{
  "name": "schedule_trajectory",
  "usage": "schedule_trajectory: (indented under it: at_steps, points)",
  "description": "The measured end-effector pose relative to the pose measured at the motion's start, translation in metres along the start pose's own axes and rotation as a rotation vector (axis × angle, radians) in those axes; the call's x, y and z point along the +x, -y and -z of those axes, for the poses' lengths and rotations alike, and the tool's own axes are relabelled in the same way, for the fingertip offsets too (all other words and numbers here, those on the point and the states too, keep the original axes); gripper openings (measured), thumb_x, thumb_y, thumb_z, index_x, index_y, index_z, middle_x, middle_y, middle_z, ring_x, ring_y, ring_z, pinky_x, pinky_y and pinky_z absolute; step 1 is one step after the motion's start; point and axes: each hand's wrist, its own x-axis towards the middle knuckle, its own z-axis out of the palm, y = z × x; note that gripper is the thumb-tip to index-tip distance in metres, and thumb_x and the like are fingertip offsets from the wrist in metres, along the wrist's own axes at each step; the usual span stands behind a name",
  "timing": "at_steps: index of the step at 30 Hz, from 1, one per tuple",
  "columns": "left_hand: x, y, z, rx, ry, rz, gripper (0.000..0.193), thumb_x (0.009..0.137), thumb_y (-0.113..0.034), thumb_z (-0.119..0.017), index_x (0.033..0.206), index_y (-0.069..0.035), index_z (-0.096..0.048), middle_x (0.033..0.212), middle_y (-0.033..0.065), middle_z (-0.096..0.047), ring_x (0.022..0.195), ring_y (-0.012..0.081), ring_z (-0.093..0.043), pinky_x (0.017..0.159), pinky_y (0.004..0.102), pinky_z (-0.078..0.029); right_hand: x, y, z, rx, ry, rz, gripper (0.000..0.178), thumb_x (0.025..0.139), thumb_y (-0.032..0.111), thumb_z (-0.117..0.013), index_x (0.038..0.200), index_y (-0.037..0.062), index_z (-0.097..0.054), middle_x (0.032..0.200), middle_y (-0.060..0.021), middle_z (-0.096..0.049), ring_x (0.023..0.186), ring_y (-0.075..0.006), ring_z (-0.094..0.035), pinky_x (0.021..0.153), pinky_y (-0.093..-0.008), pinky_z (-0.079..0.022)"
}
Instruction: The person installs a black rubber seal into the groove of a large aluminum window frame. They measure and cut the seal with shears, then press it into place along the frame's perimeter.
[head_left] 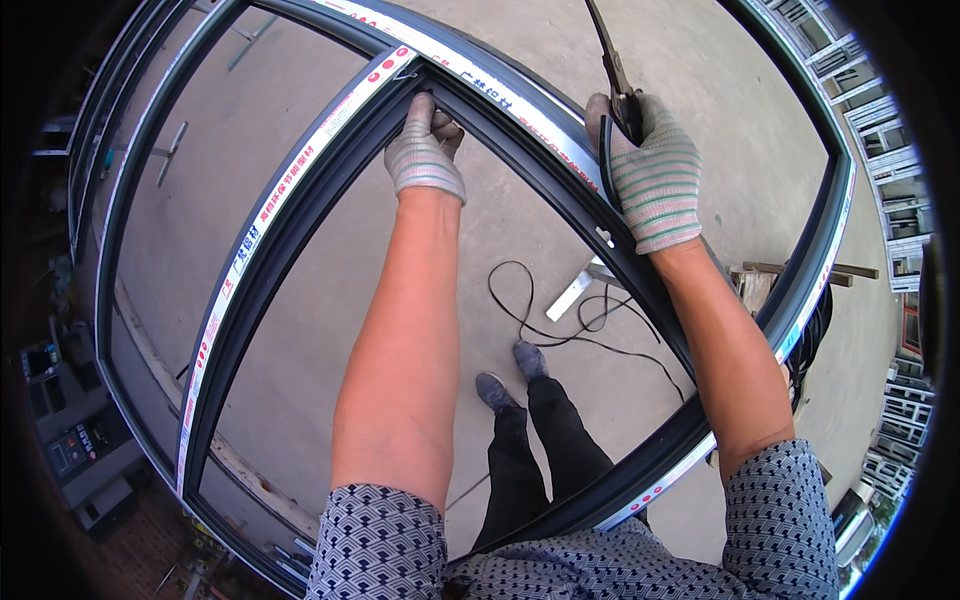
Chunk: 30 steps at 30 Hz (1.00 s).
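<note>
A large dark window frame (235, 255), with printed protective film along its bars, spreads around both arms. My left hand (425, 155), in a white knit glove with pale stripes, is at the inner corner where two bars meet. Its thumb presses up into that corner and the other fingers curl closed; whether a thin strip lies under them is hidden. My right hand (655, 180), gloved alike, is closed around dark-handled scissors (613, 62) over the right-hand bar. The blades point away from me. A thin black strip (600, 342) loops on the floor below the opening.
On the floor inside the opening lies a light metal profile piece (572, 295), near my shoes (497, 392). Wooden blocks (752, 288) are by the frame's right side. Stacked metal frames (890, 160) line the far right; a machine with a control panel (80, 450) stands at left.
</note>
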Motion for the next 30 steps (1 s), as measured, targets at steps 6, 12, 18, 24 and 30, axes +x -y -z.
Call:
schedule_trajectory:
  at_steps: [6,12,18,24,30]
  points:
    - [-0.006,-0.008,0.014,0.016,0.104,0.123,0.021,0.093,-0.027,-0.071,0.09,-0.007,-0.065,0.074,0.002,-0.06,0.063,0.0132,-0.054,0.073,0.0326,-0.054,0.003,-0.005,-0.001,0.055,0.006,-0.032,0.046,0.088,0.045,-0.071,0.093,-0.0001,-0.067,0.068,-0.0124,-0.06,0.063,-0.0184,-0.053,0.065,-0.0333,-0.048]
    - [-0.01,-0.012,0.018,0.071,0.084,0.022,0.026,0.094,-0.023,-0.07,0.096,0.002,-0.064,0.075,0.005,-0.06,0.061,0.012,-0.054,0.062,0.0285,-0.05,0.002,0.0,0.0,0.026,0.014,-0.016,0.045,0.088,0.046,-0.07,0.089,0.0004,-0.066,0.066,-0.0126,-0.06,0.062,-0.0205,-0.054,0.065,-0.034,-0.048]
    - [-0.009,-0.015,0.015,0.079,0.085,0.042,0.027,0.091,-0.026,-0.074,0.093,0.0,-0.064,0.074,0.004,-0.06,0.061,0.013,-0.055,0.063,0.0277,-0.052,0.004,-0.004,-0.004,0.036,-0.025,0.004,0.045,0.087,0.047,-0.068,0.083,0.002,-0.064,0.065,-0.0142,-0.061,0.059,-0.0262,-0.058,0.064,-0.0359,-0.05]
    - [-0.015,-0.027,0.046,0.096,0.049,-0.025,0.03,0.091,-0.027,-0.074,0.097,0.001,-0.064,0.078,0.005,-0.062,0.064,0.0124,-0.056,0.065,0.0282,-0.051,0.002,-0.001,-0.004,0.035,-0.007,0.005,0.046,0.087,0.047,-0.068,0.086,0.0014,-0.066,0.067,-0.0149,-0.063,0.063,-0.0275,-0.063,0.066,-0.0367,-0.051]
    - [-0.032,-0.042,0.071,0.144,-0.039,-0.143,0.028,0.089,-0.026,-0.075,0.093,0.0,-0.065,0.078,0.0064,-0.063,0.063,0.0124,-0.057,0.06,0.0266,-0.051,0.005,-0.003,-0.002,0.003,0.041,-0.022,0.046,0.089,0.046,-0.068,0.092,0.0005,-0.068,0.069,-0.0142,-0.062,0.064,-0.0223,-0.057,0.068,-0.0348,-0.05]
